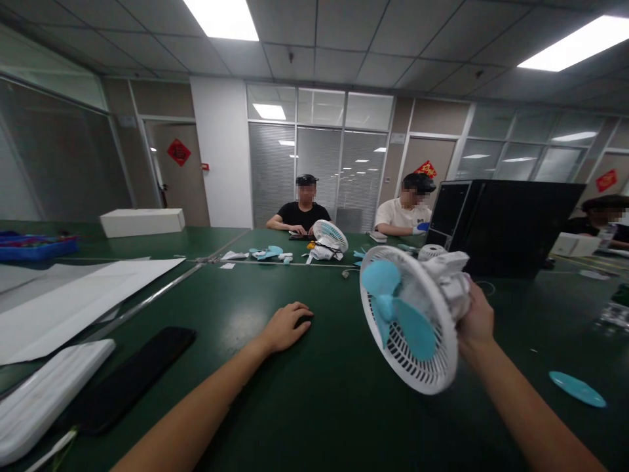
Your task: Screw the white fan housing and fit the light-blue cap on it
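Held above the flat dark-green worktop (334, 393) by the right hand (479, 321), closed round its rear, the white plastic, blue-bladed fan (413, 324) might twist loose if front-heavy, while the left hand (285, 328) rests half-open, empty.

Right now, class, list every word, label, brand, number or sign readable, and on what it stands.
Red diamond on the left door: probably "福", blurred.
Red sign on the middle door: partly hidden, unreadable.
Far-right red sign: too small to read.
Fan in the right hand: no readable text.
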The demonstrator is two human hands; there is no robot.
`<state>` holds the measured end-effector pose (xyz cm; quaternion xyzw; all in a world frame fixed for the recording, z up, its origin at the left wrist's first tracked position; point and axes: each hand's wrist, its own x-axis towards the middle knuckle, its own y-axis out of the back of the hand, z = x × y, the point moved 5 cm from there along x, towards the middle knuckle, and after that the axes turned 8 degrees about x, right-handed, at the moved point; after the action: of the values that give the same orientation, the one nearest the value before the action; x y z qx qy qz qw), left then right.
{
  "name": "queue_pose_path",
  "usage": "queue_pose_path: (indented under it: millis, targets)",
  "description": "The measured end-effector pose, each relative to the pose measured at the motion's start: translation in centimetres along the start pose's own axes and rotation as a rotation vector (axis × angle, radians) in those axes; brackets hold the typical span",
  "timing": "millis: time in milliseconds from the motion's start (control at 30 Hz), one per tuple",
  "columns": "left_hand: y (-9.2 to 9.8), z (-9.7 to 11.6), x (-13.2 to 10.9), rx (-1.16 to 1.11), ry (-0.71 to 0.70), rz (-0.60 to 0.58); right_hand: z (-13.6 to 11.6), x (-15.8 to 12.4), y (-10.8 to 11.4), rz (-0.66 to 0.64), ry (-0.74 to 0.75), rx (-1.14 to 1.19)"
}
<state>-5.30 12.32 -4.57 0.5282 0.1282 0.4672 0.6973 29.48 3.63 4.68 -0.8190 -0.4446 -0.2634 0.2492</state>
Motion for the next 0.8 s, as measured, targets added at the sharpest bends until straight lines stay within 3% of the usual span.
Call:
queue_pose_path:
  millis: [100,233,300,400,500,567,633,700,800]
  targets:
    - [0.1,-1.3,0.6,-0.131,0.063,0.054,-2.2,-0.7,-3.4,-0.165,-0.053,0.026]
    - [0.0,-3.0,1.4,-0.298,0.137,0.123,-5.9,-3.6,-9.7,-0.703,0.088,-0.174]
    - [-0.1,-3.3,1.5,-0.358,0.154,0.140,-6.8,-5.5,-12.4,-0.893,0.170,-0.308]
    - [-0.1,-3.1,1.4,-0.411,0.155,0.145,-7.4,-7.5,-15.0,-1.012,0.201,-0.393]
    - [0.1,-2.5,1.3,-0.427,0.149,0.137,-7.9,-8.6,-16.2,-1.059,0.178,-0.351]
    - [0.1,-2.3,1.2,-0.427,0.154,0.128,-8.0,-8.4,-15.8,-1.086,0.200,-0.319]
    - [0.0,-2.1,1.1,-0.421,0.165,0.117,-7.4,-6.8,-14.1,-1.013,0.265,-0.348]
    - [0.0,-2.0,1.0,-0.413,0.174,0.105,-5.7,-3.8,-10.6,-0.801,0.327,-0.466]
    - [0.0,-1.7,0.9,-0.399,0.177,0.090,-1.5,1.0,-2.1,-0.343,0.288,-0.760]
